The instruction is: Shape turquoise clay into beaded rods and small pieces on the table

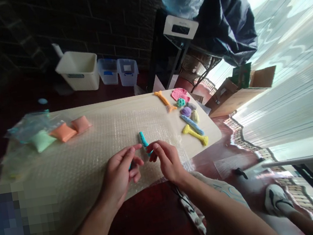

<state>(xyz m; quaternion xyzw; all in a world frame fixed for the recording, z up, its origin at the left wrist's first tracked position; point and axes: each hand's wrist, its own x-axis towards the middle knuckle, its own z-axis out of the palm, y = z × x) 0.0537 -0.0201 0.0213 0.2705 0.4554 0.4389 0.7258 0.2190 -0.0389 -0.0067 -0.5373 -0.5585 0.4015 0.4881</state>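
A teal strip of modelling clay [142,137], with a bumpy surface, lies on bubble wrap [103,137] on the table. My left hand [123,167] is left of it, index finger stretched toward the strip and the other fingers curled. A small teal bit of clay [130,167] shows between its thumb and curled fingers. At the strip's near end is my right hand [167,159], fingers loosely bent and thumb apart from them. Its fingertips overlap the strip; whether they touch it cannot be made out.
Clay shapes sit at the table's right end: an orange bone [163,100], a yellow bone [195,135], a blue roll [192,124] and a pink piece [179,94]. Clay packets [63,132] lie at left. Bins [82,71] stand beyond; a cardboard box [231,90] is at right.
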